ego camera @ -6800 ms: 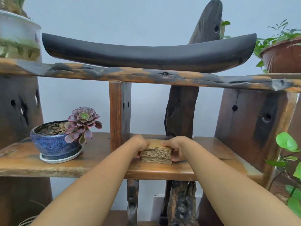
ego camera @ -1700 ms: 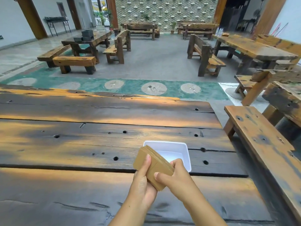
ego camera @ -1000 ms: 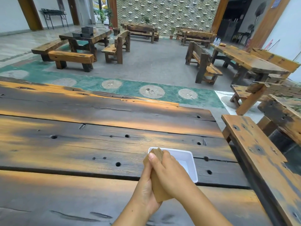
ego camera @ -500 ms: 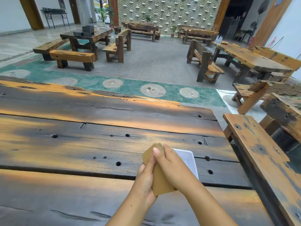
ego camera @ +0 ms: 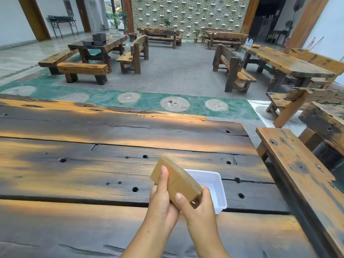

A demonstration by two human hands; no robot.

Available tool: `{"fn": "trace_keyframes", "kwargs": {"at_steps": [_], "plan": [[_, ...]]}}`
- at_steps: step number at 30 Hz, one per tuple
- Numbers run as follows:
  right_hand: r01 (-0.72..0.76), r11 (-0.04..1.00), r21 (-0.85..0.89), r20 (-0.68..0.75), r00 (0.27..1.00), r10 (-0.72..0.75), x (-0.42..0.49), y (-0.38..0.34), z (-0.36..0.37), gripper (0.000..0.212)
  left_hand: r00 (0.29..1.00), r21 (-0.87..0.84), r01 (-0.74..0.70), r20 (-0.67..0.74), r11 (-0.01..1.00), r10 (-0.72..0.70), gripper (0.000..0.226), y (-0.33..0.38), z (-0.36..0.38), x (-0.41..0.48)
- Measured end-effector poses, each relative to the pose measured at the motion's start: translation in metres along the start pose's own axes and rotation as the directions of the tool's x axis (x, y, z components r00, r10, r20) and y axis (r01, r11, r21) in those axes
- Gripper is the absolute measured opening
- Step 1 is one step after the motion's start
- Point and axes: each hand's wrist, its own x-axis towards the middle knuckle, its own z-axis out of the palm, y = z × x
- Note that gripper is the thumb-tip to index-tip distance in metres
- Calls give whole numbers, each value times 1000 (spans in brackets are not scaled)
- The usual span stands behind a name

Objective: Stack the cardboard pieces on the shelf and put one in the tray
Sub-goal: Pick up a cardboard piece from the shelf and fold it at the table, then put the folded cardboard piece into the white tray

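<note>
Fingers [ego camera: 164,175] of both hands around cardboard stack [ego camera: 178,180]

The tray [ego camera: 216,190] sits on the table [ego camera: 93,174], near its right end. The stack [ego camera: 176,181] of cardboard is up off the table, in front of the tray and partly over its left side. The left hand [ego camera: 162,200] is on the stack's left and the right hand [ego camera: 197,205] on its lower right. A bench [ego camera: 301,175] stands right of the table.
</note>
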Motion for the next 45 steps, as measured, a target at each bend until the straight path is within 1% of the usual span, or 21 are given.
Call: {"fn": "trace_keyframes", "kwargs": {"at_steps": [2,4,6,7,9,11,13,15,18,21,24,27,29,34,38,39,40,42,43,44,45], "plan": [[7,1000,27,-26,1000,-6,4,1,-7,58,1000,14,16,13,1000,-16,56,-4,1,-3],[17,1000,18,-23,1000,-17,9,2,-18,55,999,42,36,24,998,-37,50,-6,-1,-5],[12,1000,4,17,1000,-12,16,3,-28,53,997,65,43,56,997,-47,45,-5,-7,-4],[8,1000,-7,47,999,-8,19,2,-33,54,996,94,33,74,995,-40,46,-3,-12,-3],[-1,999,-44,121,993,6,26,-1,-44,54,993,214,-1,112,977,-24,60,3,-22,-2],[-11,995,-99,195,980,30,33,-5,-57,47,981,361,-16,185,932,-54,77,11,-30,-1],[-17,988,-153,254,966,56,39,-10,-71,38,960,491,-21,253,871,-120,78,18,-36,1],[-27,979,-200,299,950,87,43,-13,-81,36,959,572,-15,242,820,-151,81,22,-38,2],[-45,971,-234,327,937,122,46,-13,-84,34,969,582,29,184,813,-166,83,18,-34,2],[-71,968,-241,295,945,143,46,-10,-79,35,979,599,24,150,800,-141,82,10,-30,5],[-125,967,-223,271,945,185,47,-5,-72,40,984,556,28,132,831,-121,80,3,-26,10],[-176,968,-180,217,953,213,49,0,-67,39,985,503,59,112,862,-133,70,-4,-24,17],[-201,968,-150,204,952,230,53,2,-67,40,987,491,78,88,868,-138,67,-7,-23,24],[-235,959,-160,241,933,269,71,9,-78,40,984,511,132,39,850,-176,67,-17,-23,41],[-273,956,-103,170,943,288,91,29,-90,41,974,552,183,8,814,-225,71,-27,-21,63],[-288,954,-79,149,943,297,97,36,-93,43,969,532,212,-3,820,-248,69,-28,-21,70],[-302,952,-51,135,942,306,103,43,-96,44,960,507,242,0,827,-280,61,-30,-23,76],[-336,942,-14,119,935,335,116,57,-100,47,940,498,292,9,817,-341,29,-35,-28,90],[-357,934,-4,110,928,355,122,64,-101,48,936,512,308,-11,802,-353,15,-38,-31,96],[-383,924,10,101,919,380,128,72,-102,49,935,525,321,-41,788,-353,7,-42,-35,104],[-406,914,24,94,911,402,135,80,-103,50,936,536,326,-68,779,-345,4,-46,-38,112]]}}
